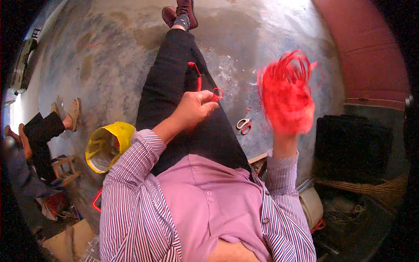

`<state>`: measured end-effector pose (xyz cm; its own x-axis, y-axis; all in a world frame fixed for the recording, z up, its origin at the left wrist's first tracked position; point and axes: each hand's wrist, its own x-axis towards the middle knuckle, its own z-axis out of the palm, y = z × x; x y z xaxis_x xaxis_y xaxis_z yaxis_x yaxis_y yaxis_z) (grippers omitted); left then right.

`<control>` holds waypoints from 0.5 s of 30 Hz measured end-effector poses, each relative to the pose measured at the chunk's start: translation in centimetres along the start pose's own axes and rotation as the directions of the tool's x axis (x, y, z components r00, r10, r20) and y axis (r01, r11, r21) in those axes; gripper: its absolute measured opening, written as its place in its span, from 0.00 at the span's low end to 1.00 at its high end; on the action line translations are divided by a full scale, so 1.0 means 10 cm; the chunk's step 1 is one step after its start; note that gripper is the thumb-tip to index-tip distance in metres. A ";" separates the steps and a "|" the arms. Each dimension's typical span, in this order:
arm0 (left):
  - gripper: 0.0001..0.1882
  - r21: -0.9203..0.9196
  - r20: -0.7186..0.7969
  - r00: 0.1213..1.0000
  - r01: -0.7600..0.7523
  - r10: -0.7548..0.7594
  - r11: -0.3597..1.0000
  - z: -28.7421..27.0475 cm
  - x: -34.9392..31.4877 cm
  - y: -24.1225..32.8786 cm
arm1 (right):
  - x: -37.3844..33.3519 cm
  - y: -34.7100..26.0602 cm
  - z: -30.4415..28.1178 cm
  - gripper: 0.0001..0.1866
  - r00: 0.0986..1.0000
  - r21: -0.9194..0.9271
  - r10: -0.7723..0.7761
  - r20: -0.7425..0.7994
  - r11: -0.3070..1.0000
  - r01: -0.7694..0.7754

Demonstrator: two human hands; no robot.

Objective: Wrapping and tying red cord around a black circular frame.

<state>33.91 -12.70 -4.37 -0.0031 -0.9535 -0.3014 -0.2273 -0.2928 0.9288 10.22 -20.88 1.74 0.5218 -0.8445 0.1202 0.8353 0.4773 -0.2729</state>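
Note:
My left hand (197, 106) is over my lap, its thumb and fingers pinched on a red cord (199, 84). One length of it runs up across my dark trousers, and a small loop sticks out beyond the fingertips. Out to the right, my raised right hand (297, 123) is closed on a bundle of red cords (286, 85). Loose loops stand up from the top of that bundle. Motion smears the bundle and hides most of the fingers. Between the hands, scissors (244, 125) with one white and one red handle lie on the floor.
A yellow bucket-like container (123, 131) stands by my left elbow. At far left sits another person with sandals (76, 114), near a small wooden stool (65, 169). A black stack (352, 148) and a straw broom (371, 187) are on the right, below a dark red wall (366, 52).

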 end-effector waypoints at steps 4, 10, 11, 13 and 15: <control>0.08 0.273 -0.010 0.948 -0.303 0.317 0.913 0.00 0.08 -0.04 | -0.31 0.04 0.27 0.11 0.993 -0.107 -0.042 0.110 0.993 0.054; 0.09 0.360 -0.059 0.965 -0.219 0.256 0.907 0.00 0.21 -0.27 | -0.77 0.61 0.61 0.16 0.893 -0.059 0.444 -0.070 0.892 -0.449; 0.09 0.331 -0.080 0.971 -0.187 0.224 0.925 0.01 0.22 -0.29 | -0.79 0.66 0.67 0.17 0.852 -0.034 0.511 -0.115 0.855 -0.517; 0.08 0.309 -0.101 0.977 -0.151 0.190 0.939 0.03 0.19 -0.29 | -0.77 0.62 0.88 0.14 0.836 0.016 0.503 -0.221 0.859 -0.512; 0.12 0.213 -0.131 0.988 -0.051 0.081 0.976 0.06 0.17 -0.25 | -0.76 0.50 0.92 0.13 0.911 0.120 0.400 -0.096 0.914 -0.389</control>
<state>33.86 -13.55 -7.34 0.1062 -0.9751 -0.1947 -0.4288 -0.2216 0.8758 12.00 -9.88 8.27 0.7932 -0.6021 -0.0917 0.5811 0.7933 -0.1819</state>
